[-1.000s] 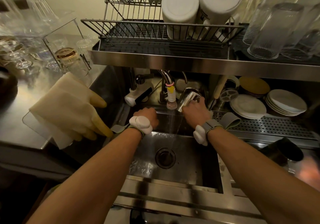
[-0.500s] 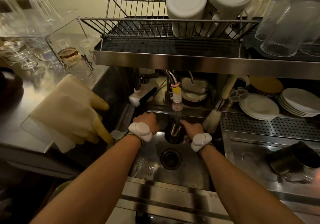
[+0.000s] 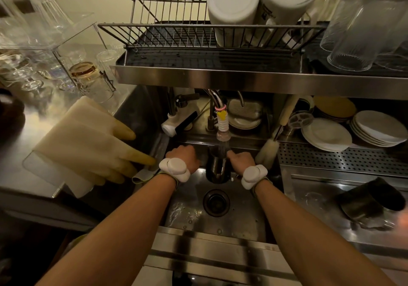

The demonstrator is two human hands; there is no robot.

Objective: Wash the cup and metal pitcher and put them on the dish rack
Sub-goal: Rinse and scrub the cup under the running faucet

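- pitcher (image 3: 217, 168) of dark metal stands upright at the back of the sink (image 3: 242, 217), right under the faucet (image 3: 223, 129); water runs from the faucet into its open mouth.
- the cup (image 3: 371, 199), dark, lies on its side on the steel counter (image 3: 313, 188) right of the sink, well apart from the pitcher.
- the dish rack (image 3: 176, 31) sits on the shelf above the sink; two white tubs (image 3: 234, 7) stand upturned in its right part, and upturned glasses (image 3: 357, 31) stand just right of it.
- the right hand (image 3: 241, 160) grasps the pitcher at its right side, with one digit on the rim and the back of the hand up.
- the left hand (image 3: 183, 157) is just left of the pitcher with its fingers curled under; whether it holds anything or touches the pitcher cannot be told.
- rubber gloves (image 3: 88, 140) lie left of the sink, with their fingertips over its edge.
- stacked plates (image 3: 326, 134) sit under the shelf at the right; a brush (image 3: 268, 151) leans behind the right hand.
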